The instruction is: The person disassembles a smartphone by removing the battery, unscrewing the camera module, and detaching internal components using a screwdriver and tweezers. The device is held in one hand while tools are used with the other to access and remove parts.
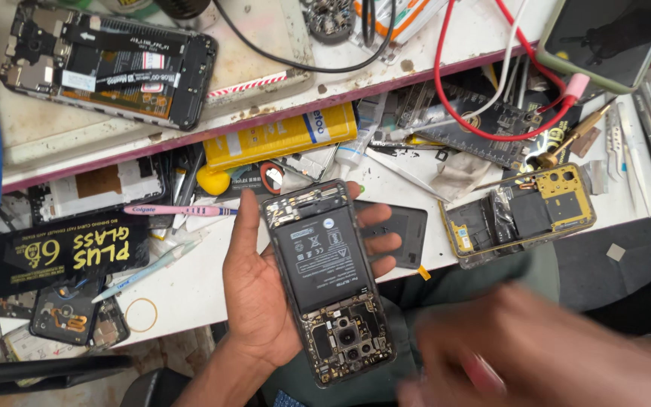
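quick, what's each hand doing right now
Left hand: closed around the opened phone, back cover off.
Right hand: motion-blurred; its grip cannot be told.

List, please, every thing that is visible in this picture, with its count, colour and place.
opened phone: one, black battery showing, in the left hand
second opened phone: one, black, upper shelf, left
gold phone frame: one, gold, table, right
toothbrush: one, pink, table, left
yellow box: one, under the shelf edge
red cable: one, upper right
left hand: holds the opened phone
right hand: blurred, lower right, holding something pinkish, unclear
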